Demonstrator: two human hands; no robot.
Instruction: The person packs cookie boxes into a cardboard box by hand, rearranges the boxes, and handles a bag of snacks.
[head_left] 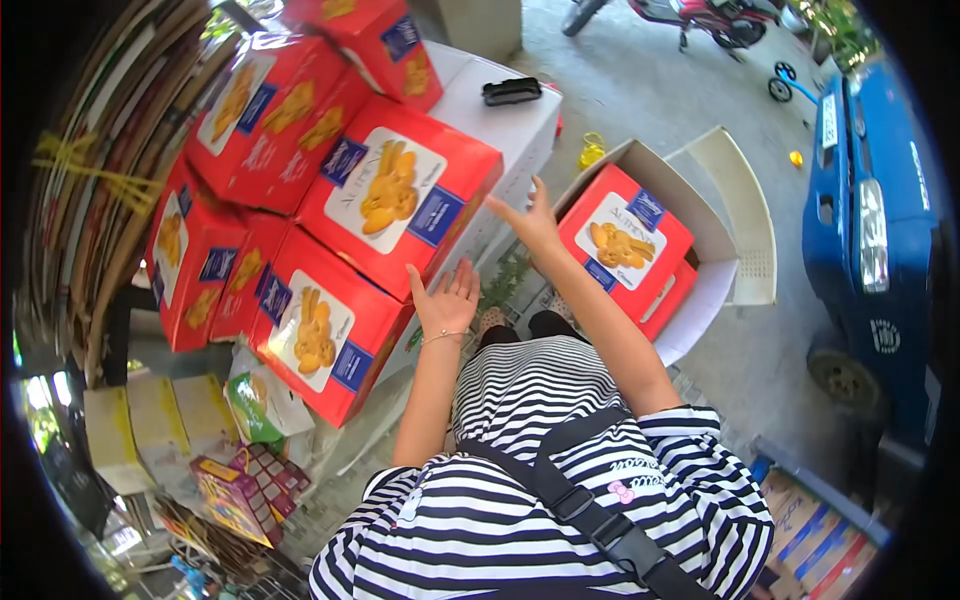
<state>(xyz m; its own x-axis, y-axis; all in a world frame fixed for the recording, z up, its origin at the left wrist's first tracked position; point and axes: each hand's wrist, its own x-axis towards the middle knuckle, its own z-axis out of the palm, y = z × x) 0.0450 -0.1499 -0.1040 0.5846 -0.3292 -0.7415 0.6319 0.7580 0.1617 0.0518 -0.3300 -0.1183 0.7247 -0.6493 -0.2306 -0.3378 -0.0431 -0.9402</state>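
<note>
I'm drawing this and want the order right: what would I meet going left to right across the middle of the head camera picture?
Tied cardboard sheets → lowest red box in the pile → left hand → right hand → top red box in the open carton → blue vehicle.
</note>
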